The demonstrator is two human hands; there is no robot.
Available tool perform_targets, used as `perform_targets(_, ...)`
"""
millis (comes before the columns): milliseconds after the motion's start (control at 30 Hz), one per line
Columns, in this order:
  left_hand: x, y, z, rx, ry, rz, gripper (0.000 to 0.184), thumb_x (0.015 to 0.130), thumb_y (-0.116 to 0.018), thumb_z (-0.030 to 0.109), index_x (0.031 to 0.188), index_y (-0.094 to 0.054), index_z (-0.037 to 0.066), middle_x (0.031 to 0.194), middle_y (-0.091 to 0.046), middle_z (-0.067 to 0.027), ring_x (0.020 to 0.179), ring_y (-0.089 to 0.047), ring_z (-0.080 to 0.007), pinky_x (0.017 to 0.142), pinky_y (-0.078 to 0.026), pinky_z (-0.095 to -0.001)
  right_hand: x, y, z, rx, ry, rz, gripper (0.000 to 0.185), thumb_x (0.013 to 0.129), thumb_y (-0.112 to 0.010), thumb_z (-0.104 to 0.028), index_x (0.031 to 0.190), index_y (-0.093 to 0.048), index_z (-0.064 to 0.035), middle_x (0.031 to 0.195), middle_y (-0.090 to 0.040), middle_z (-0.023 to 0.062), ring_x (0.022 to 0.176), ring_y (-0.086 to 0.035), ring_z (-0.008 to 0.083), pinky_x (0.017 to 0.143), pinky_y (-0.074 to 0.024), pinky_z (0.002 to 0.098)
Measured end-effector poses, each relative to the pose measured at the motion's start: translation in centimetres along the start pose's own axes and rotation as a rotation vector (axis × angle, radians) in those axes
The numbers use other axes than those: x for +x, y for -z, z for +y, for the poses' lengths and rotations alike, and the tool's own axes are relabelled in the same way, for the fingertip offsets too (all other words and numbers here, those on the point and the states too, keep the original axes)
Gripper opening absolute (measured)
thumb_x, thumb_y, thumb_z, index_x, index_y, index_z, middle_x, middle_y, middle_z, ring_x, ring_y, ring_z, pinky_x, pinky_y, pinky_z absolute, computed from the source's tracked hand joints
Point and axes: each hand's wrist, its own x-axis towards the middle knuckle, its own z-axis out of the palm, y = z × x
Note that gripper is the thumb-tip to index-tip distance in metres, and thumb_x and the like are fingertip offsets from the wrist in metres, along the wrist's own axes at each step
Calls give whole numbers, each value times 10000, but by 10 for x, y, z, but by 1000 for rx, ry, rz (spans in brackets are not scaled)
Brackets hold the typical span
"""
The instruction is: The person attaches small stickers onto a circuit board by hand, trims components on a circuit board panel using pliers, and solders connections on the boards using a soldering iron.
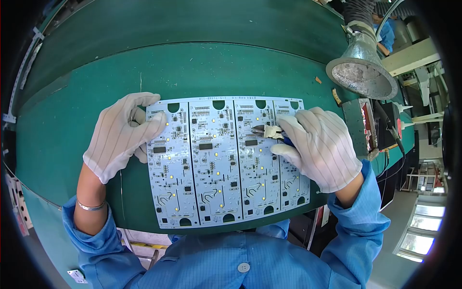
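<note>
A white circuit board panel point(216, 166), split by slots into several strips with chips and small yellow parts, lies in front of me on the green table. My left hand point(126, 132), in a striped white glove, grips the panel's left edge with the thumb on top; the other fingers are partly hidden. In my gloved right hand point(315, 144) is a pair of cutting pliers point(270, 132) with blue handles. Their jaws point left, over the upper part of the third strip. Whether the tips touch the board I cannot tell.
A metal fume hood point(362, 72) on a hose hangs at the upper right. Below it stands a metal box point(360, 126) with a reddish inside, beside cables. Small brown scraps point(336, 96) lie on the green table point(110, 72). Another person's blue sleeve point(386, 36) shows at the far upper right.
</note>
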Motion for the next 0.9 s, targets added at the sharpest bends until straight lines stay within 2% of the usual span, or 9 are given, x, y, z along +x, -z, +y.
perform_targets(267,-1,0,2,-14,6,-13,561,898,-736,325,1267,-582,-69,789,-594,-84,562,-661,-134,458,-531,-246,10,0,1,67,24,-30,408,862,-713,-407,1042,-633,-49,766,-531,57,675,-545,212,578,-436,343)
perform_targets(433,0,1,4,25,30,-22,540,904,-730,307,1272,-582,-60,784,-594,-84,555,-658,-133,461,-527,-249,29,3,-11,96,44,-122,450,837,-714,-400,1088,-623,-38,842,-582,86,729,-573,257,655,-460,378)
perform_targets(533,0,1,2,-2,34,-19,537,904,-732,304,1271,-583,-58,779,-589,-82,547,-652,-129,457,-518,-249,34,-2,-12,87,60,-72,443,829,-727,-380,1089,-624,-37,842,-579,88,729,-572,255,647,-459,378)
perform_targets(667,0,1,0,-24,30,-20,529,905,-731,297,1270,-584,-56,772,-580,-76,530,-640,-124,450,-504,-251,40,1,-12,85,63,-130,445,822,-736,-366,1096,-626,-34,845,-580,94,737,-576,259,640,-461,383)
perform_targets(767,0,2,0,-34,57,-27,533,879,-729,285,1276,-589,-41,794,-577,-55,598,-636,-105,454,-539,-249,37,-2,-7,82,83,-88,431,837,-728,-373,1080,-626,-31,820,-562,84,725,-572,245,620,-458,369)
perform_targets(833,0,2,-1,-13,41,-18,518,896,-731,283,1273,-589,-43,777,-574,-64,547,-632,-112,453,-509,-250,33,-6,-2,52,132,-24,413,866,-711,-391,1042,-626,-27,769,-522,63,695,-559,214,585,-452,339)
perform_targets(900,0,1,0,3,35,-14,509,905,-732,280,1271,-589,-44,767,-571,-67,522,-631,-115,452,-493,-249,30,-2,-4,91,117,-84,439,836,-725,-375,1090,-628,-30,818,-562,84,721,-572,245,618,-457,368)
